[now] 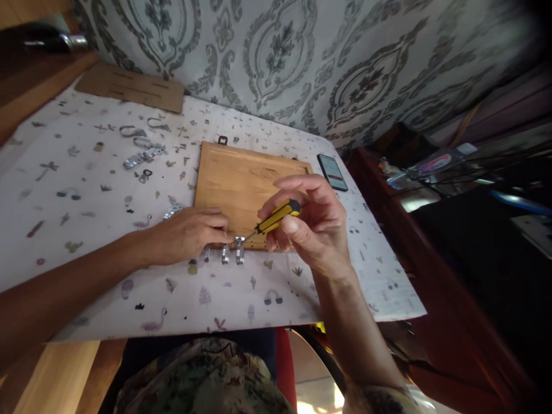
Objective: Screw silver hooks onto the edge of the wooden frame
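My right hand (317, 221) has its fingers around a yellow and black screwdriver (276, 217). The screwdriver slants down to the left, its tip at a shiny metal hook bracket (240, 252) on the near edge of a wooden board (250, 178). Beside that bracket is a second one (225, 253), with part of another further left. My left hand (194, 233) rests on the board's near left corner, its fingertips close to the brackets. Whether those fingers pinch a small part is hidden from me.
More metal brackets (144, 155) lie on the patterned tablecloth (95, 213) at the left. A cardboard piece (129, 86) sits at the back left, near the curtain. On the right are a phone (332, 172) and, past the table edge, a plastic bottle (431, 165).
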`<state>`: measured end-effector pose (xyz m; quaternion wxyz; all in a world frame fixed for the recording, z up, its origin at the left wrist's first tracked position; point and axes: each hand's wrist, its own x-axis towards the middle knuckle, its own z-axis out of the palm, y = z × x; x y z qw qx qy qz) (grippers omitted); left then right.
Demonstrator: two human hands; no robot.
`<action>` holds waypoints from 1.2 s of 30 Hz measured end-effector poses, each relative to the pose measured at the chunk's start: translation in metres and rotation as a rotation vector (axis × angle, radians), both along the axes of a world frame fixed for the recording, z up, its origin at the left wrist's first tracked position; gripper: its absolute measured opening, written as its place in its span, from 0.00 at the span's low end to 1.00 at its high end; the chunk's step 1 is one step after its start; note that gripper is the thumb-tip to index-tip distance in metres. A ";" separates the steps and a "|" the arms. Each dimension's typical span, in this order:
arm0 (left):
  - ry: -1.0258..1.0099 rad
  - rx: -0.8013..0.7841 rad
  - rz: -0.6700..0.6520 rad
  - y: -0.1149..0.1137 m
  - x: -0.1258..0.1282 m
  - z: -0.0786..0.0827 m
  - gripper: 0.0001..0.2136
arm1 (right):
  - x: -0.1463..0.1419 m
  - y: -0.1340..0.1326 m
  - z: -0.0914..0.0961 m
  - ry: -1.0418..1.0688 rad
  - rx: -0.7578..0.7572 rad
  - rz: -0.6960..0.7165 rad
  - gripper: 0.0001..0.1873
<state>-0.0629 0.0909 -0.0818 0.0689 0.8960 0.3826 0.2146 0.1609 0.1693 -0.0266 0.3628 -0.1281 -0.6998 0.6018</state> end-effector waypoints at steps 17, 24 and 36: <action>-0.037 -0.019 0.022 0.002 -0.002 -0.002 0.19 | -0.005 0.006 -0.012 0.163 0.008 -0.082 0.17; -0.019 -0.025 0.027 0.001 -0.001 0.000 0.21 | 0.000 0.006 -0.015 0.206 -0.004 -0.018 0.14; -0.048 -0.065 0.038 0.001 -0.001 -0.002 0.19 | -0.002 0.005 -0.011 0.194 -0.081 0.014 0.13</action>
